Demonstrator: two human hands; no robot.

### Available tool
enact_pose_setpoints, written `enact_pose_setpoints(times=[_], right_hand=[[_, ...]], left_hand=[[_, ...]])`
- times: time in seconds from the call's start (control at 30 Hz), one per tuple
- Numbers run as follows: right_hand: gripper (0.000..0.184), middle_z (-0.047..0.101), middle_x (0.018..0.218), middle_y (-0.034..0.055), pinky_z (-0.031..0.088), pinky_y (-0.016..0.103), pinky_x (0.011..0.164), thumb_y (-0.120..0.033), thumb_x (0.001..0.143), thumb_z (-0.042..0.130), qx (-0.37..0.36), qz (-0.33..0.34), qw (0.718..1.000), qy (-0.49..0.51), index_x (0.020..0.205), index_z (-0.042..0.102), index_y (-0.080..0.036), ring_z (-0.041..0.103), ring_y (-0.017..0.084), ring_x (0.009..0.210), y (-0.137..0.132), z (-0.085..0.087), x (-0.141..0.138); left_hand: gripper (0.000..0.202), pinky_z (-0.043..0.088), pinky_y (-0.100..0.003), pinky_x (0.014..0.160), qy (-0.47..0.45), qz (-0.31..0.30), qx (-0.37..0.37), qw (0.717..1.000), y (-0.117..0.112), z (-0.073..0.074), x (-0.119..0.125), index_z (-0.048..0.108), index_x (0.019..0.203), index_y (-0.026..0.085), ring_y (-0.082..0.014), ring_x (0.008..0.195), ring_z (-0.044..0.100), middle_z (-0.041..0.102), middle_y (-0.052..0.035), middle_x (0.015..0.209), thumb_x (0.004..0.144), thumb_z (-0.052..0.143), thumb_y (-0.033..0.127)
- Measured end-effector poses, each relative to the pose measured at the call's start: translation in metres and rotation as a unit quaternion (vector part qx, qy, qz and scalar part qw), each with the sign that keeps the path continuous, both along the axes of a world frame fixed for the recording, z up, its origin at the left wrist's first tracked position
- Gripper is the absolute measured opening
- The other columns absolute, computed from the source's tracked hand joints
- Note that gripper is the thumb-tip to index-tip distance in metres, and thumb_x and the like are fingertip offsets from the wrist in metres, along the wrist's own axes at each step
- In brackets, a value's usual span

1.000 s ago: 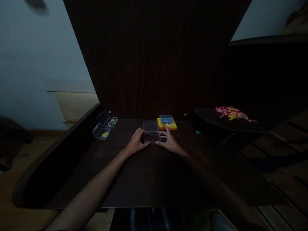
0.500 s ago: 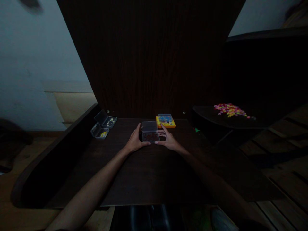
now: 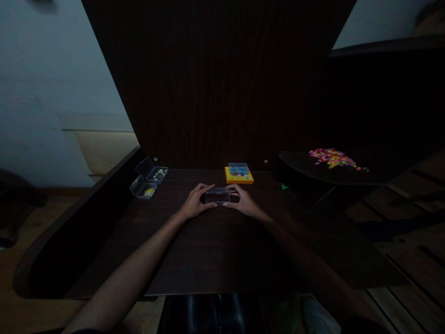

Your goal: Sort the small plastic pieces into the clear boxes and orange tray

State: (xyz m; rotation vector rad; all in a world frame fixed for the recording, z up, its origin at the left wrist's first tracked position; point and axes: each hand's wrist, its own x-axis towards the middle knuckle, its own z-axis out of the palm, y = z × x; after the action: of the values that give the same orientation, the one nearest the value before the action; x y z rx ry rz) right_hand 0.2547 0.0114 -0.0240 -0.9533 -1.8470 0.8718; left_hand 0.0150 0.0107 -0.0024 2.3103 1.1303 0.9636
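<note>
A small clear plastic box [image 3: 217, 196] with dark bits inside lies on the dark wooden table [image 3: 208, 250]; its lid is folded down. My left hand [image 3: 195, 204] grips the box's left end, fingers curled over the lid. On the box's right end rests my right hand [image 3: 243, 202], fingers curled over the top. Behind them a yellow box [image 3: 238, 176] carries a small clear box [image 3: 238, 168] with blue pieces.
Two open clear boxes [image 3: 149, 180] with yellow bits sit at the table's far left edge. A pile of coloured beads [image 3: 332, 158] lies on a dark side surface to the right. A tall dark panel [image 3: 222, 83] stands behind the table.
The clear box's lid, upright a second ago, has been folded down shut. Both hands' fingers have moved over the top of it.
</note>
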Motion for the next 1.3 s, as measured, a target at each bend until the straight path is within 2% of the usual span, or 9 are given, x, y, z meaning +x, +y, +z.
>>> enact_pose_setpoints(times=[0.1,0.17,0.23,0.33,0.43,0.57,0.9,1.2,1.3], right_hand=[[0.041,0.060,0.120,0.0100,0.049,0.044,0.099,-0.040,0.074,0.076,0.064,-0.018,0.996,-0.059,0.107,0.060,-0.020,0.059,0.023,0.113,-0.004,0.003,0.000],[0.040,0.058,0.127,0.0123,0.045,0.046,0.102,-0.039,0.076,0.074,0.102,-0.035,0.988,-0.113,0.108,0.062,-0.020,0.055,0.026,0.119,-0.005,0.005,0.001],[0.044,0.051,0.139,0.0129,0.040,0.049,0.107,-0.039,0.080,0.071,0.122,-0.035,0.978,-0.163,0.119,0.061,-0.021,0.049,0.027,0.127,-0.007,0.007,0.002],[0.054,0.035,0.153,0.0105,0.032,0.050,0.113,-0.038,0.089,0.061,0.138,-0.002,0.966,-0.218,0.140,0.048,-0.026,0.035,0.026,0.139,-0.010,0.010,0.002],[0.052,0.031,0.156,0.0068,0.028,0.050,0.116,-0.037,0.095,0.051,0.157,0.031,0.955,-0.251,0.146,0.040,-0.029,0.026,0.024,0.144,-0.012,0.011,0.000],[0.046,0.035,0.154,0.0058,0.030,0.051,0.115,-0.035,0.098,0.044,0.193,0.040,0.940,-0.278,0.144,0.044,-0.028,0.025,0.024,0.144,-0.013,0.011,-0.001],[0.047,0.037,0.153,0.0054,0.035,0.048,0.114,-0.025,0.098,0.044,0.248,0.042,0.915,-0.314,0.145,0.042,-0.027,0.028,0.023,0.143,-0.013,0.012,-0.001],[0.048,0.039,0.151,0.0022,0.033,0.051,0.115,-0.021,0.096,0.049,0.229,0.050,0.934,-0.269,0.143,0.044,-0.031,0.029,0.023,0.143,-0.014,0.012,-0.002],[0.046,0.041,0.151,0.0037,0.034,0.053,0.114,-0.023,0.096,0.049,0.220,0.043,0.939,-0.261,0.142,0.046,-0.030,0.029,0.024,0.143,-0.014,0.011,-0.003]], left_hand=[[0.055,0.048,-0.042,0.101,0.026,-0.011,0.016,0.999,0.001,-0.001,-0.001,0.062,0.124,0.023,-0.0245,0.112,0.058,0.057,-0.0081,0.119,0.075,0.075,0.043],[0.052,0.048,-0.042,0.102,0.043,-0.019,0.029,0.998,0.002,-0.001,-0.003,0.063,0.123,0.022,-0.0250,0.113,0.058,0.056,-0.0087,0.121,0.078,0.072,0.045],[0.051,0.047,-0.043,0.103,0.065,-0.030,0.043,0.997,0.002,-0.001,-0.004,0.062,0.125,0.022,-0.0256,0.116,0.057,0.055,-0.0095,0.124,0.081,0.067,0.047],[0.050,0.046,-0.043,0.105,0.097,-0.043,0.060,0.993,0.001,-0.001,-0.006,0.060,0.129,0.021,-0.0259,0.121,0.054,0.054,-0.0116,0.131,0.087,0.060,0.048],[0.050,0.042,-0.046,0.108,0.126,-0.049,0.074,0.988,0.001,-0.002,-0.006,0.058,0.131,0.019,-0.0276,0.129,0.049,0.049,-0.0144,0.141,0.090,0.054,0.048],[0.052,0.038,-0.048,0.112,0.148,-0.064,0.098,0.982,0.003,-0.004,-0.005,0.054,0.133,0.016,-0.0281,0.135,0.043,0.047,-0.0158,0.145,0.092,0.050,0.048],[0.049,0.043,-0.046,0.108,0.161,-0.063,0.133,0.976,0.003,-0.004,-0.006,0.057,0.131,0.018,-0.0275,0.132,0.048,0.047,-0.0156,0.145,0.094,0.046,0.048],[0.047,0.040,-0.045,0.111,0.170,-0.064,0.126,0.975,0.002,-0.003,-0.005,0.058,0.130,0.016,-0.0276,0.133,0.047,0.048,-0.0165,0.144,0.094,0.049,0.045],[0.047,0.041,-0.045,0.110,0.170,-0.065,0.126,0.975,0.003,-0.003,-0.005,0.057,0.131,0.017,-0.0273,0.133,0.047,0.048,-0.0161,0.143,0.094,0.049,0.045]])
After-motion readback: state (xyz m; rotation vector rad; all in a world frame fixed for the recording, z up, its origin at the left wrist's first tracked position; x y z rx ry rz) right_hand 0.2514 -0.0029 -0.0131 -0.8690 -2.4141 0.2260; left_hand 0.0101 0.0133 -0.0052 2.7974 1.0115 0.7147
